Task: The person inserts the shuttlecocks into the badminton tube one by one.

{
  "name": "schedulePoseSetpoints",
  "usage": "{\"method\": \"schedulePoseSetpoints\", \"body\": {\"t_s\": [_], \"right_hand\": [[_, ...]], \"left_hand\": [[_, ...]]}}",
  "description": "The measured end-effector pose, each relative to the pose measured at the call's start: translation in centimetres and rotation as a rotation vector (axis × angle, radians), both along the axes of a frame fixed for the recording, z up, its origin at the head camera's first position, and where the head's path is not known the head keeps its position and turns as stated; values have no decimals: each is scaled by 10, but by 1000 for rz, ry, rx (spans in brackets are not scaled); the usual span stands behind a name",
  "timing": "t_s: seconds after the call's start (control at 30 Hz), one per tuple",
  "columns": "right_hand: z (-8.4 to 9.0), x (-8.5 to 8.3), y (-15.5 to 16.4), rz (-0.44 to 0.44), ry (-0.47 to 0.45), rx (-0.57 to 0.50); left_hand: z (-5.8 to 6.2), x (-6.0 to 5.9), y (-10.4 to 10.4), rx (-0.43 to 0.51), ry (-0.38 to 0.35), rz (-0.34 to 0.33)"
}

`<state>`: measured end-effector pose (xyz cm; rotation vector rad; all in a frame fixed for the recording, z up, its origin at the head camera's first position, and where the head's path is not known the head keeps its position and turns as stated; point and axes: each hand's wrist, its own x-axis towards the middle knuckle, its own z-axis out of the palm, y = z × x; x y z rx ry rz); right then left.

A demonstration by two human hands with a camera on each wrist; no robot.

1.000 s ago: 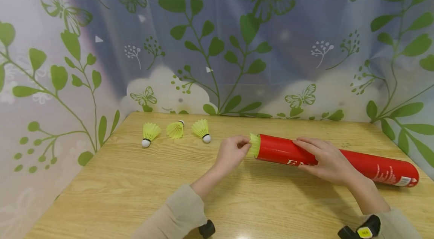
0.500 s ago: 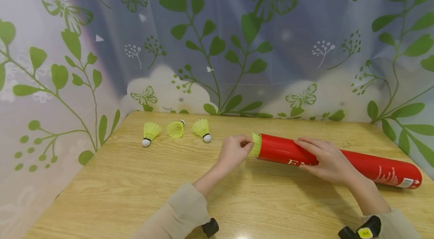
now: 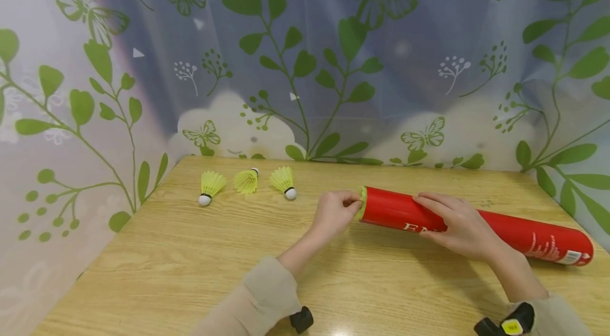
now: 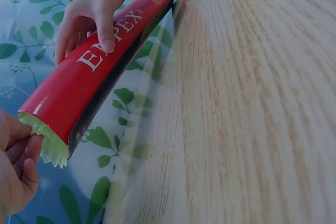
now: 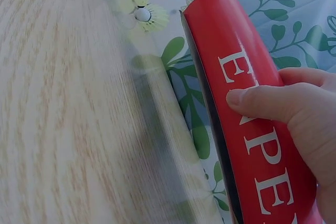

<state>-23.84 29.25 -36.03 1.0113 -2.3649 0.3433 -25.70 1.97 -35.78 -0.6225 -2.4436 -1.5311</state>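
Red shuttlecock tube [image 3: 476, 225] lying on its side across the right half of the wooden table [image 3: 190, 267], open end pointing left toward the middle, capped end way out by the right edge. White lettering runs along it; the wrist views show "E PEX", with a thumb covering part of the word.

Right hand [image 3: 459, 225] is wrapped over the tube around its left-middle part, fingers curled across the top and thumb pressed on the lettering, so it's gripping it firmly against the table.

Left hand [image 3: 333, 211] is right at the open mouth, fingertips bunched together and pinching the yellow skirt of a shuttlecock [image 4: 48, 145] that only pokes out of the tube by a thin frilly rim. Most of it is inside, and you can't see the cork end at all.

Further left, near the far edge of the table, three more yellow shuttlecocks sit in a loose row, well apart from both hands: a left one [image 3: 208, 188] with its white cork toward the near side, a middle one [image 3: 247, 181] with the cork pointing away, and a right one [image 3: 284, 182] with the cork near side too.

Behind it all hangs a sheer curtain [image 3: 305, 61] printed with green leaves and butterflies.
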Motion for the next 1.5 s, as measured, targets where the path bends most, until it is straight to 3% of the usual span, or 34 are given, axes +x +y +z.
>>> {"method": "schedulePoseSetpoints", "body": {"t_s": [0.93,1.2,1.5], "right_hand": [[4,2,0,-18,-26,-6],[5,3,0,-23,-34,-5],[5,2,1,-15,-28,-11]], "left_hand": [[-6,-6,4,45,-165,-37],[-4,-3,-1,6,-143,-91],[-1,2,-7,30,-166,-133]]}}
